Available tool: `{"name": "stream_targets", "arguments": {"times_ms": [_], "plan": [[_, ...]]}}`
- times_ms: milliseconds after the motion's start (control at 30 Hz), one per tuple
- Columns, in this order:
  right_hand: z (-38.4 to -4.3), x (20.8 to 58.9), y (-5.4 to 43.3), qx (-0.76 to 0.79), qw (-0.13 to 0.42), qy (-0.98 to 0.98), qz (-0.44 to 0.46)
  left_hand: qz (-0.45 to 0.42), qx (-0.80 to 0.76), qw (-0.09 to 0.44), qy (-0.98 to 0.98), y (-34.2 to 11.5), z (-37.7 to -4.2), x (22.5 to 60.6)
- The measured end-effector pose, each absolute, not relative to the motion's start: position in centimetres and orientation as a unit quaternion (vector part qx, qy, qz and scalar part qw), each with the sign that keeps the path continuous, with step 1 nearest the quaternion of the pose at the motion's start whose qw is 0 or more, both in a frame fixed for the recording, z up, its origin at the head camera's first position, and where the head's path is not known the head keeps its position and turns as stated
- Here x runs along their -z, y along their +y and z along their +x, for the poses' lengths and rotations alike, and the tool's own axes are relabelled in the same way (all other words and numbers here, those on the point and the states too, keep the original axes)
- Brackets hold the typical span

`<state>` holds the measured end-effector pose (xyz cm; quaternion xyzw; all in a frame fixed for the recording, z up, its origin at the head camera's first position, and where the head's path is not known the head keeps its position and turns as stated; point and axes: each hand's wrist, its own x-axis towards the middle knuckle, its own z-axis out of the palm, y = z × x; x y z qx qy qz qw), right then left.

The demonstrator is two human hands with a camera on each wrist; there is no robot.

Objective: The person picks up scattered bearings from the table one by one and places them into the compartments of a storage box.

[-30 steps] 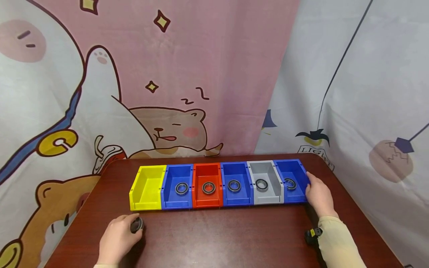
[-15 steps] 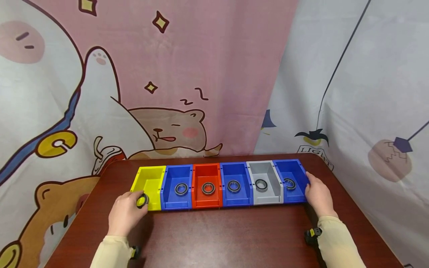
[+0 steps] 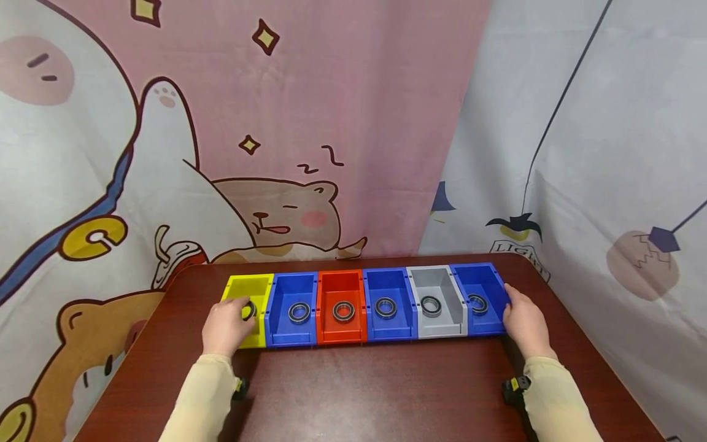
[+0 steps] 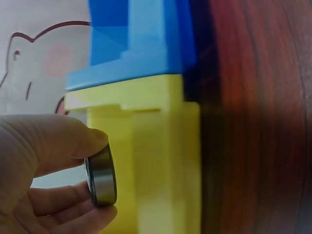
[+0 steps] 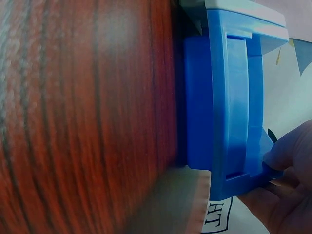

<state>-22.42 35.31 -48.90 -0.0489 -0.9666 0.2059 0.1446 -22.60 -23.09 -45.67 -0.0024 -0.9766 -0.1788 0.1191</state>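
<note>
My left hand [image 3: 225, 327] pinches a ball bearing [image 4: 103, 178], a dark-edged metal ring, between thumb and fingers. It holds the ring over the yellow bin [image 3: 250, 283] at the left end of the row, inside its front opening in the head view. In the left wrist view the bearing stands on edge, close by the yellow wall. At the row's other end, my right hand [image 3: 527, 322] grips the outer side wall of the last blue bin [image 3: 479, 274], thumb inside the wall and fingers outside. A bearing [image 3: 477, 304] lies in that bin.
Between the end bins stand a blue bin [image 3: 294, 283], a red bin [image 3: 340, 281], another blue bin [image 3: 386, 280] and a grey bin [image 3: 431, 277], joined in one row, each with one bearing lying inside. The brown table [image 3: 375, 393] extends in front; a printed curtain [image 3: 386, 123] hangs behind.
My left hand has carried the bearing from the table in front of the row, forward and slightly right, into the yellow bin's opening. The right hand keeps its grip on the blue bin.
</note>
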Motion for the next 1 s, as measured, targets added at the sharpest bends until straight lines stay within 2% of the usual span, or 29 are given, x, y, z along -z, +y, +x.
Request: {"name": "stream_targets", "arguments": {"times_ms": [367, 700, 833, 1000], "plan": [[-22.4, 48.8, 35.6, -0.203, 0.141, -0.968, -0.052, -0.014, 0.141, 0.059, -0.988, -22.7, -25.3, 47.8], [-22.6, 49.0, 35.4, -0.208, 0.143, -0.966, -0.049, 0.001, 0.153, 0.019, -0.988, -22.9, -25.8, 49.0], [-22.5, 49.0, 35.5, -0.210, 0.143, -0.966, -0.046, -0.002, 0.154, 0.024, -0.988, -23.0, -25.7, 49.2], [-22.1, 48.7, 35.6, -0.210, 0.136, -0.967, -0.039, -0.036, 0.157, 0.059, -0.985, -23.1, -25.1, 48.6]]}}
